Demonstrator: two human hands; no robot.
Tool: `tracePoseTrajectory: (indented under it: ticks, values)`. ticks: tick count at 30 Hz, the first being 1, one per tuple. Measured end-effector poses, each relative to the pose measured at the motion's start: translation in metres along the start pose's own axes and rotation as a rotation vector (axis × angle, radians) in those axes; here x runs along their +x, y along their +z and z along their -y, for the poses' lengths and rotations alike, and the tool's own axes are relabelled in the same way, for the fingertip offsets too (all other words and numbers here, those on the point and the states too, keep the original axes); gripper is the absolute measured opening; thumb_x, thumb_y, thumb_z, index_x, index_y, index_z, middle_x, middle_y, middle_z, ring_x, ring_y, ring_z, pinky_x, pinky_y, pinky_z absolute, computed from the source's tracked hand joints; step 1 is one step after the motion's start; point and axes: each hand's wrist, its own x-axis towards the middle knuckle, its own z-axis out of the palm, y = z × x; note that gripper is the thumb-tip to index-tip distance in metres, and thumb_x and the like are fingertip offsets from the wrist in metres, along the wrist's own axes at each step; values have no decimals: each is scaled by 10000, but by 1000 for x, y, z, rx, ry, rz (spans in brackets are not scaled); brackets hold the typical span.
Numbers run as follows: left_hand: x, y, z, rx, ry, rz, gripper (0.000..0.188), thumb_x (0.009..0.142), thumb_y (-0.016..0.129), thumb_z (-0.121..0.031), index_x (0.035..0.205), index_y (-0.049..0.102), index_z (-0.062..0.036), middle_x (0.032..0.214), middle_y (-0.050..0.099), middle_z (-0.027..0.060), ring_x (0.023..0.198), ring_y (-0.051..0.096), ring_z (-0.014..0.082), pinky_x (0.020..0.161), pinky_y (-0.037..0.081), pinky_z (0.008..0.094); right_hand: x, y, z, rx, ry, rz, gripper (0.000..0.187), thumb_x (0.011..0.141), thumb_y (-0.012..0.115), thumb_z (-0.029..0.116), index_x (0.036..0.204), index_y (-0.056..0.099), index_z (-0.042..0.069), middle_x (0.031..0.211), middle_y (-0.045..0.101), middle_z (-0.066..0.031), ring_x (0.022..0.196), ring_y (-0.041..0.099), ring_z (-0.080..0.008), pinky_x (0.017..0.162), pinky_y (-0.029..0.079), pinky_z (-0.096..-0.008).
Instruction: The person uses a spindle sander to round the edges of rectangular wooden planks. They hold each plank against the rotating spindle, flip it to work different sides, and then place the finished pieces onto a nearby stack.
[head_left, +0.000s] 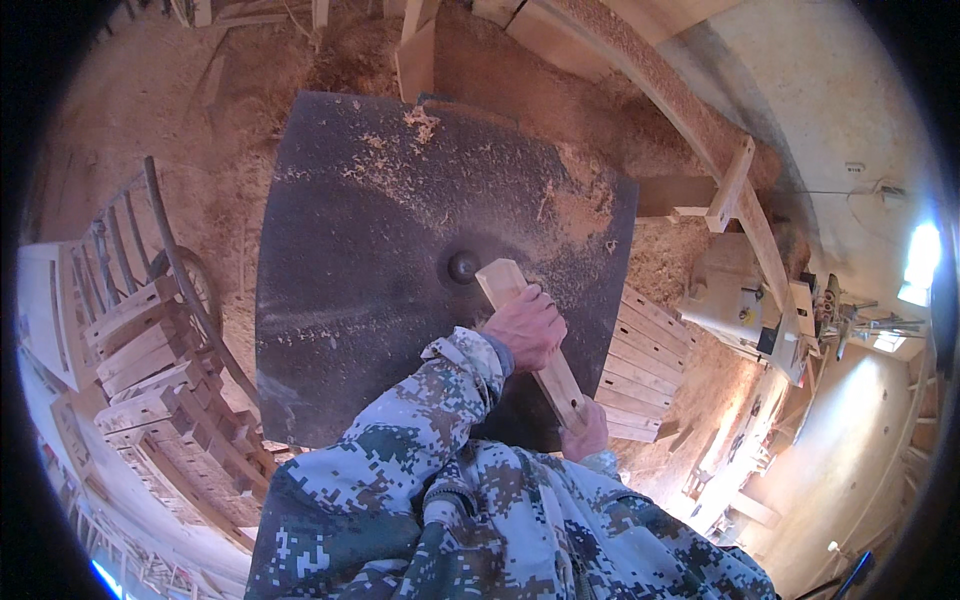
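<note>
A short, thick length of pale wood (562, 385) lies slantwise over the dark machine table (350, 270). My left hand (527, 327) is wrapped over its upper part, fingers curled round the far edge. At its lower end, my right hand (586, 434) grips it close to my body; part of that hand is hidden by the wood and my jacket. The wood's far end sits just right of a round dark spindle (463, 266) that stands up from the table. Whether the two touch, I cannot tell. Wood shavings (420, 124) are scattered over the tabletop.
Stacked timber pieces (170, 400) stand at the left, near a metal rack and a wheel. On the right lies a row of planks with slots (645, 365). A long curved beam (690, 110) crosses the upper right. Sawdust (200, 130) covers the floor.
</note>
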Motion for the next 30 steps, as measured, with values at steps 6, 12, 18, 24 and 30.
tracePoseTrajectory:
  ticks: [6, 12, 18, 24, 30]
  values:
    - [-3, -4, 3, -5, 10, -19, 113, 854, 670, -243, 810, 657, -140, 820, 613, 32, 914, 587, 248, 957, 433, 417, -2, 13, 8, -62, -97, -99, 693, 742, 725, 50, 1406, 529, 8, 1232, 620, -224, 1138, 586, -454, 992, 510, -537]
    - [-12, -8, 3, -46, -40, -111, 122, 847, 703, -211, 776, 636, -137, 777, 604, 30, 868, 587, 250, 926, 447, 395, 0, 13, 21, -60, -51, -75, 654, 732, 700, 34, 1370, 561, 4, 1153, 654, -209, 1082, 613, -445, 965, 514, -537]
    - [-26, -17, -2, -10, -50, -103, 160, 881, 714, -211, 774, 632, -125, 765, 599, 47, 854, 588, 257, 904, 458, 410, -5, 11, 25, -40, -131, -65, 689, 712, 709, 28, 1381, 549, -3, 1207, 650, -227, 1107, 607, -452, 993, 506, -532]
    - [-38, -28, -13, 47, -122, -63, 116, 878, 713, -187, 814, 661, -104, 800, 628, 58, 897, 606, 267, 935, 464, 434, -6, 11, 14, 11, -163, 4, 742, 723, 747, 87, 1420, 517, -21, 1277, 630, -239, 1182, 576, -466, 1048, 487, -541]
    - [-69, -44, -20, 127, -236, -320, 280, 892, 687, -153, 1143, 669, -31, 1139, 653, 145, 1084, 585, 358, 1041, 423, 498, -33, 1, -24, 5, -176, -33, 751, 737, 780, 162, 1426, 522, 12, 1289, 615, -238, 1170, 561, -474, 1062, 455, -551]
